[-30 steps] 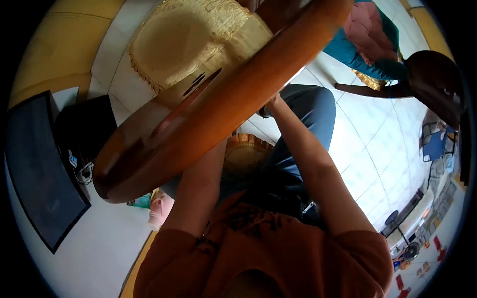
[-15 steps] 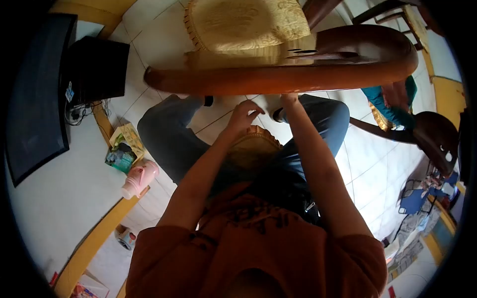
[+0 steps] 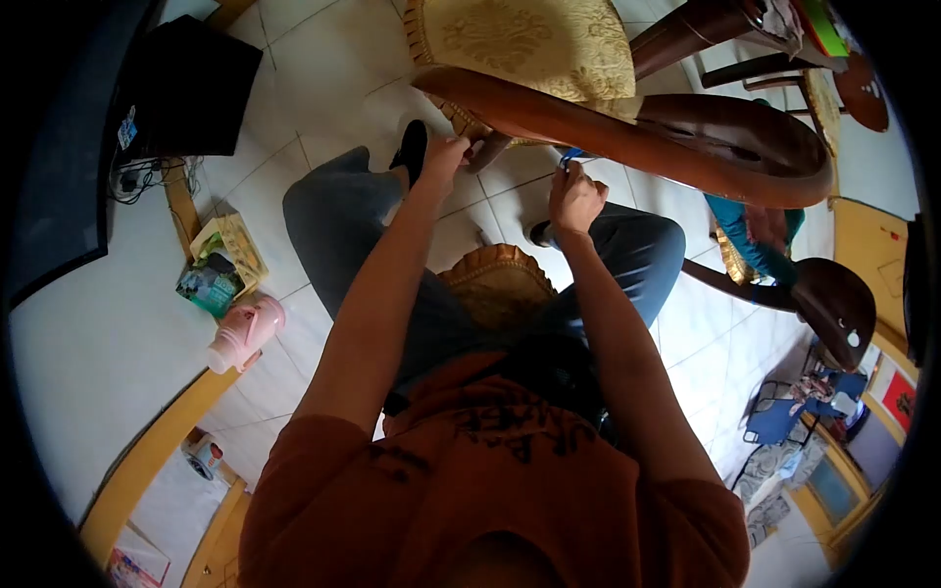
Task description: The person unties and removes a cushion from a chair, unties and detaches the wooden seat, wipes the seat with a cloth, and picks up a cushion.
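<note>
In the upper centre of the frame, a polished brown wooden chair (image 3: 549, 116) with a gold brocade seat cover (image 3: 534, 49) is shown, its curved backrest (image 3: 671, 162) now sloped down to the right where it was nearly level half a second ago. Just below, the bare left hand (image 3: 446, 165), seen empty and loose earlier, is now placed at a brown wooden post (image 3: 491, 151); its fingers are curled, but whether the post is gripped cannot be told. Right of centre, the right hand (image 3: 576, 201), previously hidden by the backrest, is uncovered, a small blue object (image 3: 572, 154) pinched in its closed fingers. Both hands are thus brought to the chair's near side.
</note>
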